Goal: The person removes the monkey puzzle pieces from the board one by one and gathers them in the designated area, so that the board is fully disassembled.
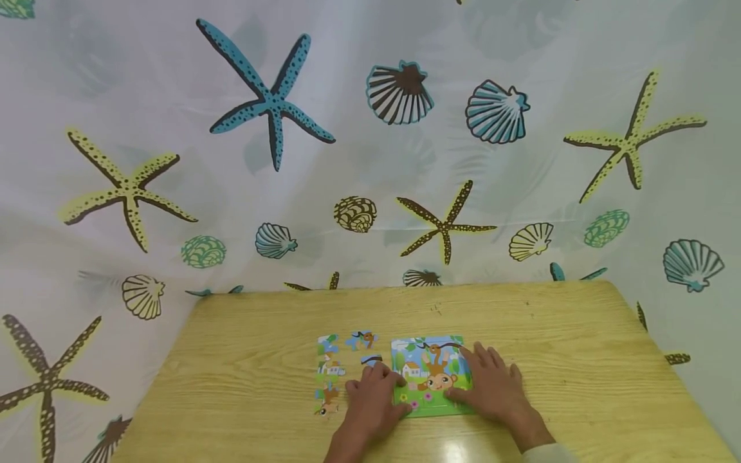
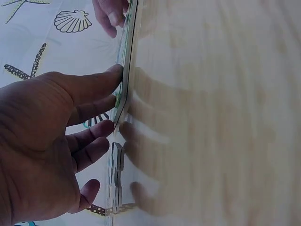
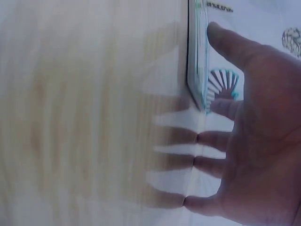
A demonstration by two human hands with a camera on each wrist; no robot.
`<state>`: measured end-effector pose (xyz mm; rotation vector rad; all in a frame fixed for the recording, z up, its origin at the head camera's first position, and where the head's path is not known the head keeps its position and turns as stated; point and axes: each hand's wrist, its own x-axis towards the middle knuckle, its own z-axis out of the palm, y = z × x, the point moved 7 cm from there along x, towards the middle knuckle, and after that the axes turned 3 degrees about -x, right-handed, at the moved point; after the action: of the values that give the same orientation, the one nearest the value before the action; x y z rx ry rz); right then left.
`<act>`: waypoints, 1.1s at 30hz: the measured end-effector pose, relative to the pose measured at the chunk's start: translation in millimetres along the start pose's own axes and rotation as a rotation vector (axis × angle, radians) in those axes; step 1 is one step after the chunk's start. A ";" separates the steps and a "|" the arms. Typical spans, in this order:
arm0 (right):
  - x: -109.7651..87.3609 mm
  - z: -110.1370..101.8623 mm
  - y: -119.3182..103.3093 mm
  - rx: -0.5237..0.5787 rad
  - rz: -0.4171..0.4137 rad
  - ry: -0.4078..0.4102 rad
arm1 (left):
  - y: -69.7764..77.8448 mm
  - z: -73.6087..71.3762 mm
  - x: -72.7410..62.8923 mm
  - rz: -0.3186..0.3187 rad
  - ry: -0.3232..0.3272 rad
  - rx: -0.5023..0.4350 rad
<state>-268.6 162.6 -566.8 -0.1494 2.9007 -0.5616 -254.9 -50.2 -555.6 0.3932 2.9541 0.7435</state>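
Note:
A jigsaw board (image 1: 431, 402) with a picture of a hanging monkey lies flat on the wooden table. At its left edge is my left hand (image 1: 373, 402), its thumb and index fingertip touching the board's rim. The other left fingers are loosely bent beside it, close to the loose puzzle pieces. My right hand (image 1: 498, 389) spreads over the right edge, with the thumb on the picture near the monkey's face. In the right wrist view, several fingertips (image 3: 207, 140) rest on the tabletop beyond the board's corner. Neither hand grips anything.
Left of the board lie several loose puzzle pieces, among them one with a house (image 1: 331, 368), one at the top (image 1: 365, 339) and one with an eye (image 1: 327, 402). A white curtain (image 1: 341, 161) printed with starfish and shells surrounds the wooden table (image 1: 243, 360).

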 end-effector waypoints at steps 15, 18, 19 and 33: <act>-1.9 0.8 -6.6 -0.038 0.048 0.038 | 1.7 7.4 9.0 -0.103 -0.091 -0.074; -1.3 1.9 -7.2 -0.040 0.048 0.039 | 3.0 7.2 8.8 -0.103 -0.104 -0.096; -1.2 2.3 -7.3 -0.037 0.049 0.040 | 2.5 6.9 8.7 -0.106 -0.103 -0.098; -2.4 1.1 -6.5 -0.034 0.054 0.035 | 2.2 5.1 8.4 -0.094 -0.126 -0.069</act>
<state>-265.6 156.5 -565.0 -0.0659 2.9397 -0.5110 -261.9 -43.9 -559.0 0.2826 2.7992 0.7764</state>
